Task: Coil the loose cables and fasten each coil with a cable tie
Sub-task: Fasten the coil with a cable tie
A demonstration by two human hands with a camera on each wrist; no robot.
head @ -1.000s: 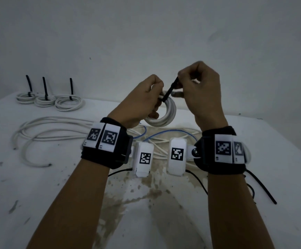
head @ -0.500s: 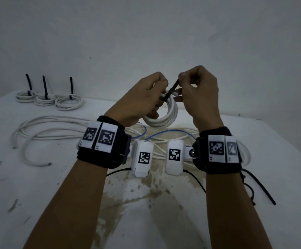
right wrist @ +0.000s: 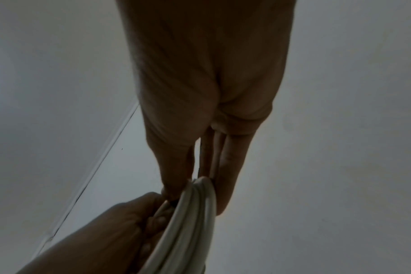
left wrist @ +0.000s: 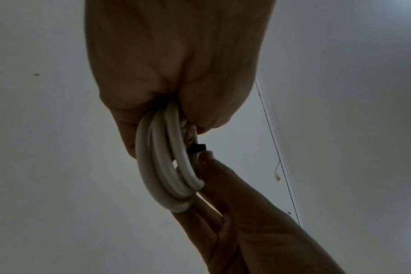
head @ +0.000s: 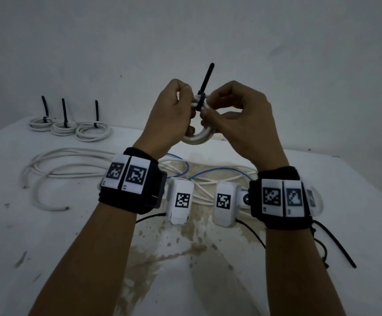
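Note:
Both hands hold a small white cable coil point(head: 199, 136) up above the table. A black cable tie point(head: 204, 87) is wrapped round the coil's top, and its free tail sticks up and to the right. My left hand point(head: 174, 110) grips the coil from the left, its fingers curled through the loops point(left wrist: 167, 166). My right hand point(head: 233, 110) pinches the coil point(right wrist: 195, 213) beside the tie's head point(left wrist: 196, 148). Loose white cables point(head: 55, 169) and a blue cable point(head: 219, 171) lie on the table below.
Three tied white coils point(head: 71, 127) with upright black tie tails sit at the table's far left. A spare black cable tie point(head: 336, 245) lies by my right wrist. The white table point(head: 37, 236) is stained in the middle; a wall stands close behind.
The right hand let go of the tie's tail and dropped to the coil; the tail now stands free. The coil sits a little lower between the hands.

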